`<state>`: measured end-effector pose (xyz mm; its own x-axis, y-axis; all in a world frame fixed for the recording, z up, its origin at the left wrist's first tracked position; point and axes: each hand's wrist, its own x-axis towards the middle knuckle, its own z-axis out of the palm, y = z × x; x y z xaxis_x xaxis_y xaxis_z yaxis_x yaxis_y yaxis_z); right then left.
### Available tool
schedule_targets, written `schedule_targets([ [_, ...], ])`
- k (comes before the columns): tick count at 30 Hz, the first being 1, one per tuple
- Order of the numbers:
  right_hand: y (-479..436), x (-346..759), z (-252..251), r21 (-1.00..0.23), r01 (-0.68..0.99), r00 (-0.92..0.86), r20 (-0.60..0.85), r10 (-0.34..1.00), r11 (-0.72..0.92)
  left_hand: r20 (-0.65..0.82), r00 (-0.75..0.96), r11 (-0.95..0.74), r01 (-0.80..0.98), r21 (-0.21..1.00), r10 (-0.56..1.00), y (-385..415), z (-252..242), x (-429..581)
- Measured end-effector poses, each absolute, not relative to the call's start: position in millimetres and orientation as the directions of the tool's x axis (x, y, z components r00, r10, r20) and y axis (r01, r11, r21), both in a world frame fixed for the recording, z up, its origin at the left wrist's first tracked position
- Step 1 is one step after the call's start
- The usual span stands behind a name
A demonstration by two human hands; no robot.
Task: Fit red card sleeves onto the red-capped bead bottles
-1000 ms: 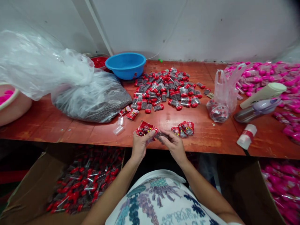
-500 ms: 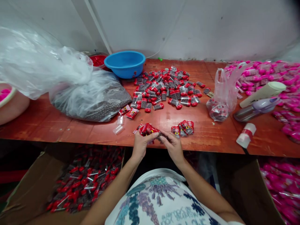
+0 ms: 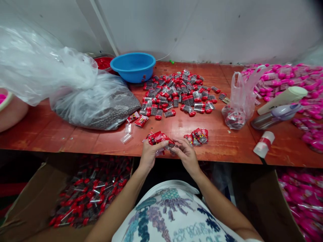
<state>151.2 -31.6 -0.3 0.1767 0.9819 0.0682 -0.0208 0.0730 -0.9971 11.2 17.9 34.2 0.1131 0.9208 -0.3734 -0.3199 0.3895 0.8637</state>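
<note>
Near the table's front edge, my left hand (image 3: 148,155) is closed on a small red packet with dark contents (image 3: 166,137). My right hand (image 3: 188,156) pinches the packet's dark end with thumb and fingers. More red wrapping shows under and beside my left fingers, and how many pieces lie there I cannot tell. Just right of my hands lies a small group of red packets (image 3: 201,136). Two more red packets (image 3: 140,121) and clear plastic tubes (image 3: 126,138) lie to the left. Farther back is a heap of small clear containers with red caps and dark contents (image 3: 174,90).
A clear bag of dark beads (image 3: 101,107) and a blue basin (image 3: 133,69) stand at left. A plastic bag (image 3: 237,101), bottles (image 3: 274,116), a white roll (image 3: 264,144) and pink packs (image 3: 285,80) are at right. Below sits a box (image 3: 32,201) of red-capped containers.
My right fingers have shifted slightly along the dark end of the packet, and more of it shows between my hands. The view has shifted slightly.
</note>
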Motion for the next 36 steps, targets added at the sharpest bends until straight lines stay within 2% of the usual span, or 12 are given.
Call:
schedule_targets([
  [4,-34,153,-2,-0.996,-0.025,0.168,0.080,0.983,0.085,-0.371,0.179,0.410,-0.323,0.853,0.911,18,33,13],
  [9,-37,157,-6,-0.996,0.013,0.085,0.084,0.993,0.083,-0.401,0.170,0.436,-0.355,0.827,0.900,16,30,16],
  [17,-40,170,-17,-1.000,-0.029,0.229,-0.008,0.974,-0.002,-0.493,0.256,0.556,-0.357,0.751,0.831,14,19,28],
  [20,-41,196,-23,-0.983,0.182,0.369,0.061,0.927,-0.008,-0.522,0.258,0.580,-0.448,0.681,0.813,17,16,28],
  [22,-42,212,-25,-0.913,0.406,0.437,0.164,0.884,-0.031,-0.533,0.249,0.580,-0.488,0.652,0.809,18,15,27],
  [24,-42,218,-24,-0.829,0.556,0.452,0.246,0.857,-0.055,-0.537,0.231,0.573,-0.493,0.655,0.812,17,14,26],
  [27,-42,202,-15,-0.821,0.571,0.401,0.285,0.871,0.006,-0.523,0.208,0.552,-0.482,0.680,0.826,14,15,28],
  [29,-39,183,-10,-0.872,0.482,0.292,0.255,0.922,0.088,-0.505,0.197,0.532,-0.481,0.697,0.840,13,17,29],
  [32,-30,160,-5,-0.901,0.384,0.179,0.285,0.942,0.200,-0.465,0.246,0.524,-0.477,0.705,0.850,15,22,26],
  [36,-14,154,-3,-0.853,0.428,0.077,0.365,0.928,0.300,-0.425,0.190,0.460,-0.504,0.731,0.885,19,24,17],
])
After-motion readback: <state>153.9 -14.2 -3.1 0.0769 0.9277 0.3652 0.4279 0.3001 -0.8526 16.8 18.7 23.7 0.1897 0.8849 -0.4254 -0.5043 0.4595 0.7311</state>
